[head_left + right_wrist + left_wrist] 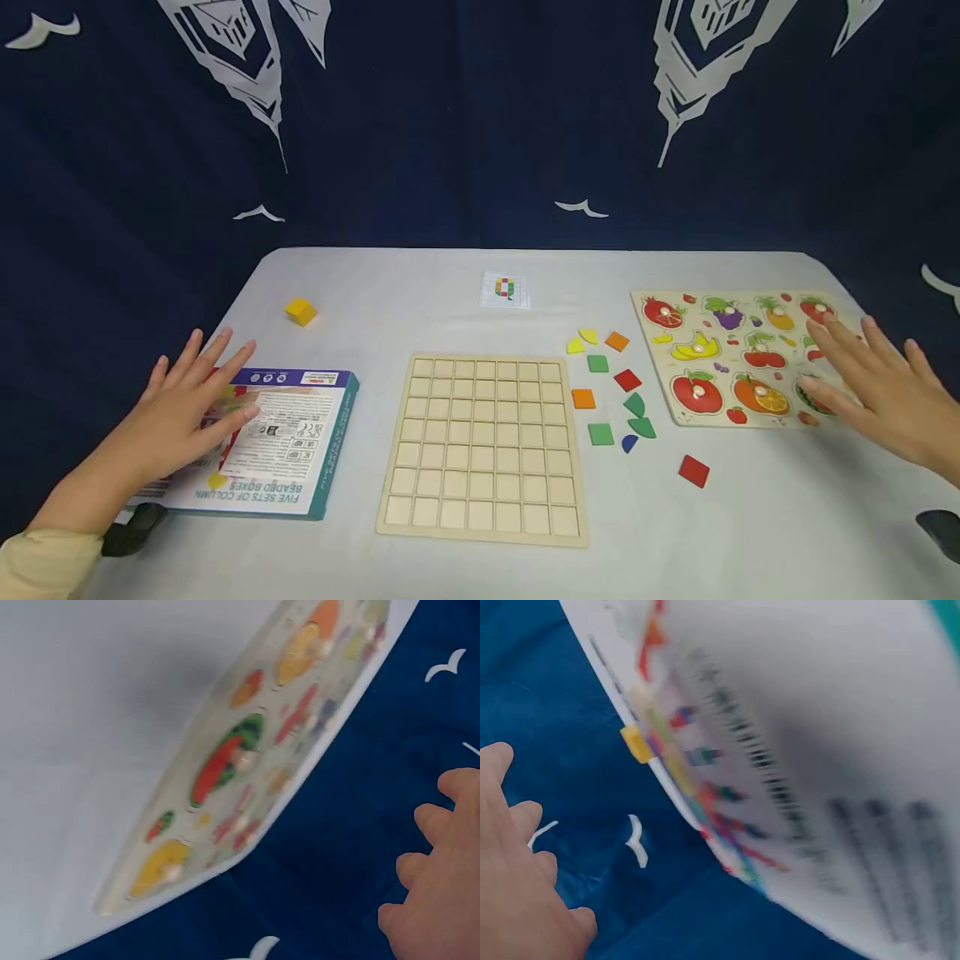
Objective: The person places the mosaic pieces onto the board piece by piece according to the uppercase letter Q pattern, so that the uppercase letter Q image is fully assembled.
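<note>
My left hand point(191, 408), fingers spread and straight, is over a flat teal and white box point(277, 492) in the head view and holds nothing. On the other side my right hand point(888, 392) is spread over the right part of a wooden fruit puzzle board point(720, 304), also holding nothing. Between the hands lies a square wooden grid tray point(483, 433) with bare cells. Beside its right edge are scattered flat pieces, among them a red square point(693, 471), an orange square point(583, 399), a green square point(601, 434) and a blue half-circle point(629, 442).
A small card point(505, 290) with a coloured grid pattern lies behind the tray. A yellow block point(301, 312) sits at the back left. The white-covered table point(420, 292) ends at a dark blue patterned curtain point(465, 125).
</note>
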`<state>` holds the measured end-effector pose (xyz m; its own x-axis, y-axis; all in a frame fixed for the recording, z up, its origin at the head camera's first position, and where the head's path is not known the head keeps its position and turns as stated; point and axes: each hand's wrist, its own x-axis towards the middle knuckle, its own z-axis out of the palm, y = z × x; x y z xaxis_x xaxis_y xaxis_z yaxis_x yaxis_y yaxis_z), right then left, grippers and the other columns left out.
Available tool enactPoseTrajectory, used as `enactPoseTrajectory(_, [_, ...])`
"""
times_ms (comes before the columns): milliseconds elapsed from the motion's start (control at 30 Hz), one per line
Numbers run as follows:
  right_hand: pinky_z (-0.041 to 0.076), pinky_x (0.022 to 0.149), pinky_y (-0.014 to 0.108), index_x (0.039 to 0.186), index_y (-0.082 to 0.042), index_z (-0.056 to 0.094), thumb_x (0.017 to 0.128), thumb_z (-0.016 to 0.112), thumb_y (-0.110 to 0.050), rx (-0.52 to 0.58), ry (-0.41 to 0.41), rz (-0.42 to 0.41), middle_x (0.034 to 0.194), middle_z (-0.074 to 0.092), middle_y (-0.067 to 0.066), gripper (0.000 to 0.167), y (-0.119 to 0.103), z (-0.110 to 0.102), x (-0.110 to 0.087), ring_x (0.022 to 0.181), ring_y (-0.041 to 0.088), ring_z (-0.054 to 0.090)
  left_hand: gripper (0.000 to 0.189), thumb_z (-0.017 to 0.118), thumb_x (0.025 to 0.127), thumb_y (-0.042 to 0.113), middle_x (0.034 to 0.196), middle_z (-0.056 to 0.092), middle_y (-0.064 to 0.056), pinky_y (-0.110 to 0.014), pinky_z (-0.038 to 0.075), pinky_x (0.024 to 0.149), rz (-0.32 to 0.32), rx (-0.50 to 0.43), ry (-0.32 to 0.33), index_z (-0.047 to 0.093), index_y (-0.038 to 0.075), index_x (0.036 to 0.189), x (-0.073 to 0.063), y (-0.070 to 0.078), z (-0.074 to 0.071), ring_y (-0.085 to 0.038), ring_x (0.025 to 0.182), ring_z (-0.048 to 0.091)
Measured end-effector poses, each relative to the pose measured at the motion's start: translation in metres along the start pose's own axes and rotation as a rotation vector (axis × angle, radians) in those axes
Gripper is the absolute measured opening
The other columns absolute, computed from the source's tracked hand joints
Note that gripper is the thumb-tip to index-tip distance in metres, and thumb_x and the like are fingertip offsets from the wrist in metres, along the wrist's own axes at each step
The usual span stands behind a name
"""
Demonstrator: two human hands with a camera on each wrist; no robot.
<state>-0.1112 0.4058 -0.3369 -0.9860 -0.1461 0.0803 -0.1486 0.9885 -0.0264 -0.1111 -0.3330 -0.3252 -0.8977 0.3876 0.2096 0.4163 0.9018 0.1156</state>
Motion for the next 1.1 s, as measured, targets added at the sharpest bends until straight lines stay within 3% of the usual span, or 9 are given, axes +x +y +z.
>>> enactPoseTrajectory(233, [-0.022,0.099,0.053,0.149,-0.012,-0.006,0.095,0.047,-0.046,-0.059,0.039,-0.058,0.151,-0.011,0.022,0.083,-0.019,-0.039,0.005,0.132,0.03,-0.026,0.085,0.064,0.085,0.043,0.156,-0.002,-0.006,-0.057,-0.015,0.102,-0.002,0.016,0.017,0.016,0.021,0.151,0.015,0.022,-0.04,-0.028,0.138,-0.014])
enactPoseTrajectory(367, [-0.012,0.104,0.054,0.15,-0.008,0.005,0.095,0.053,-0.033,0.063,0.117,-0.128,0.153,-0.004,0.019,0.077,-0.044,-0.063,0.008,0.137,0.031,-0.014,0.089,0.067,0.083,0.04,0.156,-0.001,-0.006,-0.056,-0.013,0.103,0.031,-0.043,0.108,0.014,0.021,0.152,0.021,0.051,-0.063,-0.029,0.138,-0.013])
enactPoseTrajectory(500, [0.027,0.095,0.064,0.15,-0.01,0.016,0.091,0.063,-0.019,0.228,0.172,-0.167,0.153,0.009,0.018,0.076,-0.076,-0.066,0.003,0.135,0.042,0.012,0.091,0.069,0.082,0.039,0.156,0.0,-0.007,-0.055,-0.01,0.105,0.088,-0.117,0.172,0.014,0.019,0.152,0.018,0.085,-0.065,-0.03,0.139,-0.01])
enactPoseTrajectory(600, [0.04,0.076,0.067,0.149,-0.016,0.027,0.086,0.068,-0.018,0.302,0.231,-0.171,0.149,0.026,0.018,0.075,-0.101,-0.057,-0.003,0.127,0.045,0.031,0.093,0.07,0.081,0.041,0.156,0.001,-0.006,-0.05,-0.005,0.108,0.115,-0.157,0.18,0.014,0.019,0.152,0.016,0.113,-0.054,-0.03,0.139,-0.008])
enactPoseTrajectory(667, [0.041,0.077,0.065,0.146,-0.017,0.036,0.083,0.072,-0.016,0.377,0.275,-0.175,0.143,0.037,0.019,0.073,-0.118,-0.049,-0.006,0.122,0.044,0.038,0.094,0.07,0.08,0.043,0.156,0.002,-0.005,-0.047,-0.002,0.11,0.127,-0.187,0.174,0.014,0.019,0.152,0.015,0.131,-0.042,-0.03,0.139,-0.006])
enactPoseTrajectory(700, [0.041,0.086,0.061,0.144,-0.017,0.04,0.082,0.073,-0.015,0.419,0.295,-0.171,0.139,0.042,0.019,0.07,-0.126,-0.044,-0.007,0.124,0.042,0.039,0.094,0.07,0.08,0.044,0.156,0.002,-0.004,-0.045,0.0,0.11,0.13,-0.202,0.163,0.014,0.019,0.152,0.014,0.14,-0.035,-0.03,0.14,-0.004])
enactPoseTrajectory(800, [0.046,0.088,0.028,0.136,-0.017,0.051,0.079,0.075,-0.01,0.534,0.331,-0.166,0.127,0.055,0.014,0.062,-0.147,-0.028,-0.009,0.116,0.024,0.051,0.094,0.068,0.081,0.048,0.156,0.0,-0.001,-0.047,0.006,0.11,0.134,-0.249,0.081,0.011,0.022,0.152,0.012,0.164,-0.01,-0.03,0.14,-0.002])
enactPoseTrajectory(900, [0.034,0.082,0.003,0.13,-0.014,0.057,0.08,0.074,-0.008,0.642,0.305,-0.172,0.12,0.06,0.009,0.053,-0.161,-0.012,-0.008,0.107,0.006,0.053,0.093,0.067,0.081,0.05,0.156,-0.002,0.005,-0.05,0.012,0.109,0.111,-0.312,-0.03,0.01,0.027,0.151,0.011,0.179,0.016,-0.025,0.14,-0.002])
enactPoseTrajectory(1100, [0.038,0.086,0.008,0.123,-0.008,0.061,0.084,0.07,-0.007,0.803,0.141,-0.19,0.117,0.061,0.005,0.04,-0.175,0.018,0.002,0.107,-0.002,0.051,0.088,0.07,0.08,0.046,0.155,0.001,0.008,-0.048,0.01,0.109,0.08,-0.418,-0.18,0.022,0.025,0.15,0.009,0.189,0.055,-0.019,0.14,-0.003])
